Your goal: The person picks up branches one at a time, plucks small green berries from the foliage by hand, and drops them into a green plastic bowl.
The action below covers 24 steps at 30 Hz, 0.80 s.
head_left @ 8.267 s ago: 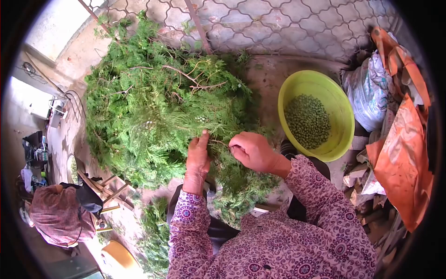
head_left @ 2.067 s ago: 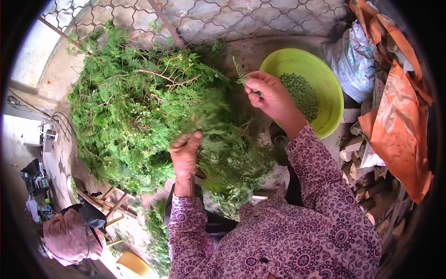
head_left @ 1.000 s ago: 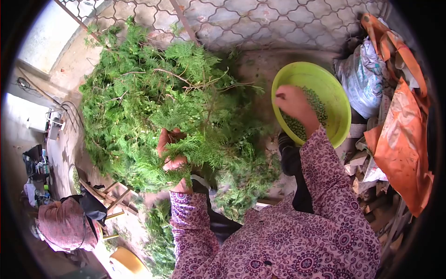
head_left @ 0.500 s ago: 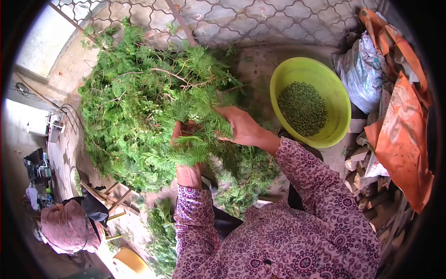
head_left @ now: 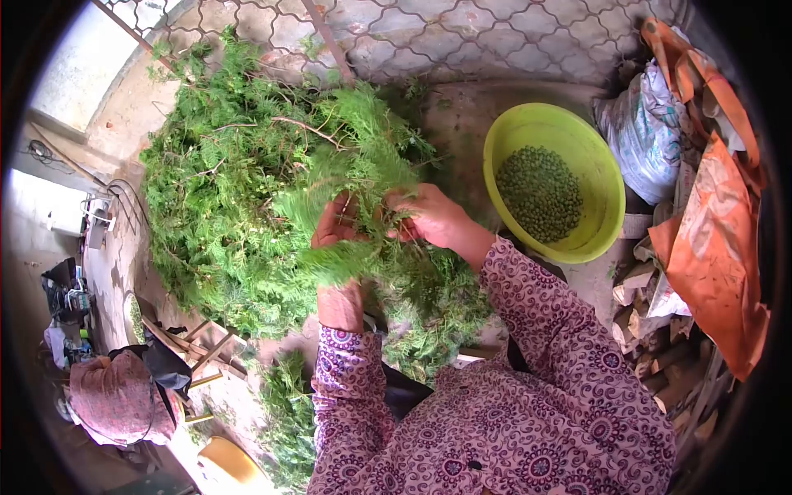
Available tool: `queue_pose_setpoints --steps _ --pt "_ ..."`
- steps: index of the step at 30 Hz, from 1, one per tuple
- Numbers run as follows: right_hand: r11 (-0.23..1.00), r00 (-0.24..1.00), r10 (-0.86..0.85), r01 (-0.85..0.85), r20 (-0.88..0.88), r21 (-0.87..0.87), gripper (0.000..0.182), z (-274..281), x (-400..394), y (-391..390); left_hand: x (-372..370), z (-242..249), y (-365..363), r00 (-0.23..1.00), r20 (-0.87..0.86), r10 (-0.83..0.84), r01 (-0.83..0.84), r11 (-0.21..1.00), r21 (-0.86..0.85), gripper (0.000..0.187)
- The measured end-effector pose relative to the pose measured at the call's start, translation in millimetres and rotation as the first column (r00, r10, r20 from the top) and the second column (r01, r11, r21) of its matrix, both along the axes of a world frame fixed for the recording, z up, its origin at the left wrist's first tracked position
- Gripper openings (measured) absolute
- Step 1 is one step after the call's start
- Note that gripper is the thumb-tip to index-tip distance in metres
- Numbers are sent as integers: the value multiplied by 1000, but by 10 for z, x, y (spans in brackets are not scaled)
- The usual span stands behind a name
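Observation:
A leafy green sprig (head_left: pixel 363 186) is held in front of me, partly smeared by motion. My left hand (head_left: pixel 337 223) has its fingers wrapped round the sprig's stem, with fronds covering part of the palm. Close beside it on the right, my right hand (head_left: pixel 429 216) pinches at the same sprig with bent fingers. Behind and to the left of both hands lies a large heap of green branches (head_left: pixel 223 190). Right of my right hand stands a yellow-green basin (head_left: pixel 601 165), holding many small round green pieces (head_left: pixel 538 194).
A metal lattice (head_left: pixel 462 33) runs along the back. White sacks (head_left: pixel 639 132), an orange sheet (head_left: pixel 709 256) and cut firewood (head_left: pixel 676 363) line the right side. At lower left are another person (head_left: pixel 120 396), a wooden frame (head_left: pixel 210 351) and a yellow basin (head_left: pixel 227 462).
The held sprig has shifted and its fronds swing upward and left. My right hand has turned, its fingers now more bent; my left hand has moved slightly up and right.

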State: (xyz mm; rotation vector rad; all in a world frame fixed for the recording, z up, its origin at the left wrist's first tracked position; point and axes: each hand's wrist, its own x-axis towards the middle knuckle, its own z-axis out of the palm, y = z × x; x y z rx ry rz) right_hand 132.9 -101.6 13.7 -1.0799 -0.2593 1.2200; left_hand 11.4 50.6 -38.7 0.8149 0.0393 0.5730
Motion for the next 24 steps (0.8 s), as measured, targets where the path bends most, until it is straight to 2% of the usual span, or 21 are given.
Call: queue_pose_setpoints --steps 1,2,3,4,5,6,8,9,10,12,13,14,16,17,18,19,20,21,22,23,24 --pt "1000 1000 1 -1 -8 -2 25 9 4 -6 94 -84 25 949 -253 188 -162 979 121 45" --pt "1000 1000 3 -3 -15 -5 22 20 5 -13 44 -149 65 949 -252 188 -163 980 118 45" --pt "1000 1000 4 -4 -12 -8 22 58 6 -29 2 180 -21 946 -324 27 -53 996 -73 43" --pt "1000 999 13 -14 -31 -14 21 109 5 -47 -35 359 -78 921 -362 -144 46 963 -266 42" --pt "1000 998 22 -23 -51 -19 20 134 6 -65 -66 261 -80 938 -339 -75 32 991 -129 49" --pt "1000 999 20 -22 -50 -20 20 105 40 -74 -111 302 -127 938 -337 -76 34 991 -130 49" --pt "1000 991 -3 1 -134 -14 19 27 161 -86 -184 428 -202 964 -116 -238 247 966 70 60" --pt "1000 988 -27 29 -153 11 16 34 191 -103 -183 715 -264 873 -447 -196 98 967 -233 64" --pt "999 988 -30 32 -150 13 16 4 241 -126 -175 729 -287 873 -445 -199 102 967 -231 64" --pt "997 1000 19 -18 -9 75 16 -81 354 -172 -216 733 -347 713 -702 3 8 1000 12 54" --pt "1000 996 19 -19 86 -3 19 -52 380 -195 -255 563 -345 718 -694 52 67 987 143 50" --pt "1000 996 18 -18 86 -4 19 -55 365 -196 -274 410 -357 717 -695 51 68 988 142 50" --pt "998 996 -29 34 84 -57 20 -67 316 -170 -212 405 -505 704 -710 -3 184 967 179 46" --pt "998 996 -32 37 84 -58 20 -154 323 -148 -221 439 -563 702 -701 -123 195 981 23 45" --pt "1000 999 -5 6 45 -17 20 -226 321 -114 -195 434 -569 701 -702 -126 199 980 22 45" --pt "999 1000 23 -23 8 26 21 -290 327 -97 -171 422 -572 701 -659 -272 227 961 -155 46" --pt "999 1000 19 -19 7 26 21 -353 342 -107 -152 401 -575 695 -593 -407 255 911 -326 48" --pt "1000 1000 1 -1 16 -6 20 -282 320 -124 -158 304 -564 745 -459 -483 315 862 -396 54" --pt "999 1000 -16 17 25 -37 19 -204 289 -139 -180 289 -592 743 -461 -486 317 861 -397 54" --pt "999 1000 -19 20 21 -37 19 -119 246 -157 -200 273 -643 829 -314 -464 345 864 -367 57" --pt "996 984 -58 69 169 -59 22 -23 193 -170 -193 298 -699 888 -154 -434 367 869 -333 61"
